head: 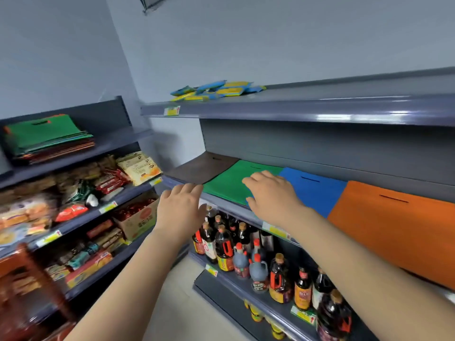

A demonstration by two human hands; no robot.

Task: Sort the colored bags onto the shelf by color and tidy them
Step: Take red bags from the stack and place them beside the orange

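Pale grey walls (270, 33), grey metal shelving (320, 107), beige floor (177, 303)

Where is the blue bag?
In the head view, the blue bag lies flat on the right-hand shelf, between the green bag and the orange bag.

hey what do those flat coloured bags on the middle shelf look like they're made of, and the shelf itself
The green bag, blue bag and orange bag look like matte non-woven fabric: dull, no shine, lying flat with slit handles. The shelf looks like grey painted metal, since its front edge carries glossy highlights.
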